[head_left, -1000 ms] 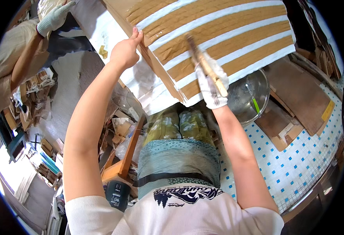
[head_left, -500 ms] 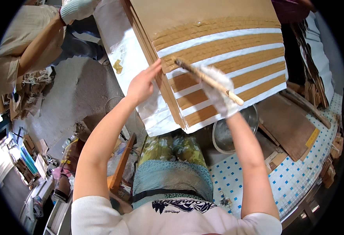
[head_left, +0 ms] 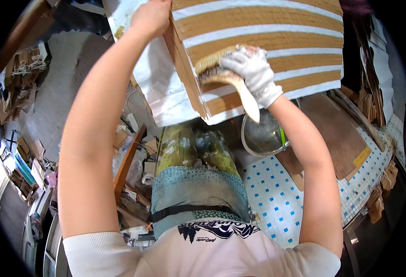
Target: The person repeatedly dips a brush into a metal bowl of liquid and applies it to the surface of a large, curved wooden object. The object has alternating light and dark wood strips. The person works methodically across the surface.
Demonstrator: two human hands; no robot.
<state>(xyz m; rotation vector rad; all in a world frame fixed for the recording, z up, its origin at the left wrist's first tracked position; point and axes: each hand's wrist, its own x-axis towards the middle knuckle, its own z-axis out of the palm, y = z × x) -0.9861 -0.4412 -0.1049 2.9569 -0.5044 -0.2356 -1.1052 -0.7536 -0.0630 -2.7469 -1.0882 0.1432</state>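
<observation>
A stack of brown cardboard sheets [head_left: 267, 41] with white painted stripes lies tilted at the top of the view. My right hand [head_left: 253, 74], in a white glove, grips a wide wooden-handled brush [head_left: 221, 71] whose bristles press on the top sheet near its left edge. My bare left hand [head_left: 152, 16] holds the stack's upper left edge. A white sheet [head_left: 161, 87] hangs under the stack on the left.
A round metal bowl [head_left: 265, 136] sits below the stack by my right forearm. Brown boards [head_left: 337, 134] lie on a blue-dotted white surface [head_left: 277, 198] at right. Cluttered floor with boxes and scraps [head_left: 22, 152] lies left.
The brush has moved left across the striped sheet, from the middle toward its left edge. The view has come closer to the stack. The other person at top left is out of sight.
</observation>
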